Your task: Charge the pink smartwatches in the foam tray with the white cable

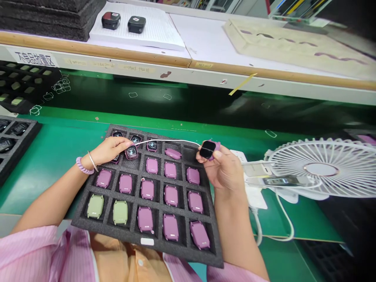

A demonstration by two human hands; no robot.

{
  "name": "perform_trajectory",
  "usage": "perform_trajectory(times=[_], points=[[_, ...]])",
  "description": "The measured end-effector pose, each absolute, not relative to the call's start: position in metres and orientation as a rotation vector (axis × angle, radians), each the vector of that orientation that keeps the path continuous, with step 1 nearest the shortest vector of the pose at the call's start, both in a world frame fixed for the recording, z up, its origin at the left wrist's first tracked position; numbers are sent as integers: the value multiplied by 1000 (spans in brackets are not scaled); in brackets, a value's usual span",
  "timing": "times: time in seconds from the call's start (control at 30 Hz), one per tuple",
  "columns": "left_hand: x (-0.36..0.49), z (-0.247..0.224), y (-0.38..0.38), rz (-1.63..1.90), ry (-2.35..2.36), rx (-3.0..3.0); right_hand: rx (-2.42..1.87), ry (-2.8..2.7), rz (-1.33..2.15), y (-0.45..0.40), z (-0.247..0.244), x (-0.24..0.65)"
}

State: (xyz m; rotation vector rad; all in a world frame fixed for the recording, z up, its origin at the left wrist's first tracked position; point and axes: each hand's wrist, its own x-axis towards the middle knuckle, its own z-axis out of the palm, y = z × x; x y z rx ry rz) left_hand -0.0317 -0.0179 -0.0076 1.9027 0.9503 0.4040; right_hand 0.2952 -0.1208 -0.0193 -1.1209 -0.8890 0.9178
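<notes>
My left hand [117, 149] pinches a purple smartwatch body [131, 152] with a lit dial, over the back left of a black foam tray [188, 252]. Between the fingers of my right hand [225, 166] is another purple smartwatch [208, 149], its screen dark with a pale line across it. A thin white cable [173, 140] spans the gap between the two hands; how it joins each watch is hidden. Most compartments hold purple watch bodies [147, 189] lying face down, while two at the front left hold green ones [120, 212]. A watch with a lit dial [152, 145] lies in the back row.
A white fan [320, 169] stands close on the right, beside a white power strip [255, 196] with cables. Another black tray [17, 137] lies at left. On the shelf above are two small black cases [136, 24], stacked foam [47, 17] and a cream tray [282, 43].
</notes>
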Motion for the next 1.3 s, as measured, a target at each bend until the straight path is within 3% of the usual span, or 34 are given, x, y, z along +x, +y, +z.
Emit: perform_trajectory(times=[0.43,0.57,0.93,1.1,1.23,1.3], points=[[-31,-15,-18,380,994,2067,-1238,-796,1060,-124,-19,303],[-30,-14,-19,373,999,2106,-1423,-902,976,-131,-18,315],[-29,-13,-20,355,1024,2132,-1701,-1164,1239,-116,-11,331],[-28,-14,-20,340,1024,2166,-1880,-1477,962,-118,-7,339],[-28,-15,-20,333,1022,2178,-1928,-1860,406,-119,3,327],[-28,-16,-19,334,1014,2180,-1882,-1991,301,-113,6,314]])
